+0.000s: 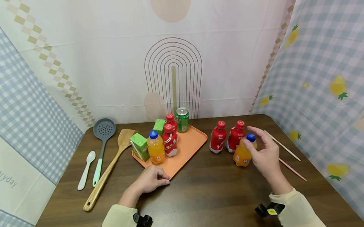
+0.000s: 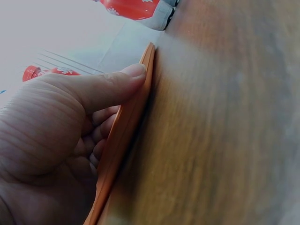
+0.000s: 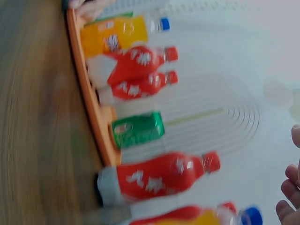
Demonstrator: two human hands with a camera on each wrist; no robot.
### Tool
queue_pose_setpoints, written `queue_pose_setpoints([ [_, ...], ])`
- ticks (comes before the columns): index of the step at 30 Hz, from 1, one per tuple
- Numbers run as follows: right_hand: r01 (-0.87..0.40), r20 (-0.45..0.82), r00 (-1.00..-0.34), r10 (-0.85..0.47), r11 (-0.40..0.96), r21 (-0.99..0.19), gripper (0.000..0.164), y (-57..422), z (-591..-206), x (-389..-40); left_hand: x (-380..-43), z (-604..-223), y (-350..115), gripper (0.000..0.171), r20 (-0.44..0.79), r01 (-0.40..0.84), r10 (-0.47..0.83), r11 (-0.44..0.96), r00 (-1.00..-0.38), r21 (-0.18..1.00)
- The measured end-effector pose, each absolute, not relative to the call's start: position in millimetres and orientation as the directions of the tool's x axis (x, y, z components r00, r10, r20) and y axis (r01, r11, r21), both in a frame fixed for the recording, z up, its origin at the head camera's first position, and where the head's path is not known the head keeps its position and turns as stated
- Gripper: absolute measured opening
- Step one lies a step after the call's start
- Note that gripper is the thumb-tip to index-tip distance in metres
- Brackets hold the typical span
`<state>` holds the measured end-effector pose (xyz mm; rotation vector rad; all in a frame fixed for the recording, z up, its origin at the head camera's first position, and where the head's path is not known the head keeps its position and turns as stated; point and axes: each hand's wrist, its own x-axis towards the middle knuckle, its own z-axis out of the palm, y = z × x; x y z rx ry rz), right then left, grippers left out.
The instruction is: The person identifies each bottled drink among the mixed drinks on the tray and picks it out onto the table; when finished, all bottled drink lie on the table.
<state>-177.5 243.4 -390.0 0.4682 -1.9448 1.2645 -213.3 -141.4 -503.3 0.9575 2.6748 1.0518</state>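
Note:
My left hand (image 1: 150, 180) grips the near rim of an orange tray (image 1: 187, 143); in the left wrist view the thumb lies on the rim (image 2: 133, 112) and the fingers curl beside it. On the tray stand an orange drink bottle (image 1: 156, 150), two red bottles, two green drink cartons (image 1: 139, 146) and a green can (image 1: 182, 119). At the right, my right hand (image 1: 266, 155) is spread beside a second blue-capped orange drink bottle (image 1: 242, 154), which stands upright on the table. In the right wrist view its fingertips (image 3: 291, 190) appear apart from that bottle's cap.
Two red bottles (image 1: 218, 137) stand right of the tray, one partly behind the orange bottle. A wooden turner (image 1: 111, 166), a slotted skimmer (image 1: 104, 129) and a white spoon (image 1: 87, 170) lie left. Two thin sticks (image 1: 282, 145) lie far right.

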Motion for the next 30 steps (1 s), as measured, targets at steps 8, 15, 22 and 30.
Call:
queue_pose_setpoints([
  [8,-0.688,0.723,-0.689,-0.046,0.355,-0.633,0.040,214,-387,-169,-214,-498,-154,0.003,0.074,0.523,0.590,0.642,-0.804,0.561],
  [15,-0.620,0.611,-0.778,-0.144,0.332,-0.711,0.032,189,-387,-171,-218,-500,-160,0.011,0.101,0.538,0.598,0.620,-0.795,0.572],
  [22,-0.540,0.478,-0.841,-0.254,0.337,-0.771,0.030,151,-388,-185,-219,-502,-161,0.011,0.105,0.535,0.599,0.607,-0.794,0.587],
  [30,-0.569,0.454,-0.799,-0.395,0.251,-0.783,0.037,97,-405,-229,-219,-501,-161,0.011,0.122,0.542,0.601,0.592,-0.790,0.596],
])
